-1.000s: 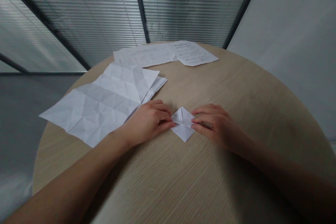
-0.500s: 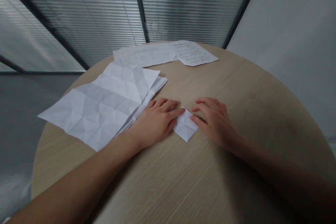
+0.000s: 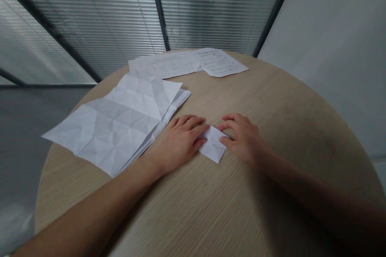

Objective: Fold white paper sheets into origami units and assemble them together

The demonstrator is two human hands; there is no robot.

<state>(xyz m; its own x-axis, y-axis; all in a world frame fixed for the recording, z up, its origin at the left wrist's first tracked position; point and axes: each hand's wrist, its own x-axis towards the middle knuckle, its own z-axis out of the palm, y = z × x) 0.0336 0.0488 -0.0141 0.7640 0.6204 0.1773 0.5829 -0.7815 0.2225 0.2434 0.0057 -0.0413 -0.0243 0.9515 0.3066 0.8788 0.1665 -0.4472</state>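
My two hands lie on the round light-wood counter (image 3: 211, 209), both open and neither clenched around anything. Between them, at 12 o'clock from me and close to my body, sits a small folded white paper square (image 3: 212, 144), turned like a diamond with one corner pointing back toward me. My left hand (image 3: 177, 142) lies nearly flat at its 9 o'clock side, with the fingertips reaching over the paper's left corner. My right hand (image 3: 243, 138) sits at its 3 o'clock side, slightly curved, with the fingertips resting on the right corner. I can see no pinch from either hand; the paper stays flat on the counter under my fingertips. At 10 o'clock, just beside my left hand, lies a large white sheet (image 3: 111, 124) covered in a grid of crease lines, and its lower right edge sits on a thin stack of paper (image 3: 169, 112). Farther out at 12 o'clock, near the counter's far rim, two printed sheets (image 3: 188, 63) overlap slightly, one carrying a ruled table and the other lines of text too small to read. Behind the counter, from 10 to 1 o'clock, stands a glass partition with slatted blinds (image 3: 90, 20), and a pale wall (image 3: 331, 48) fills the view at 2 o'clock.
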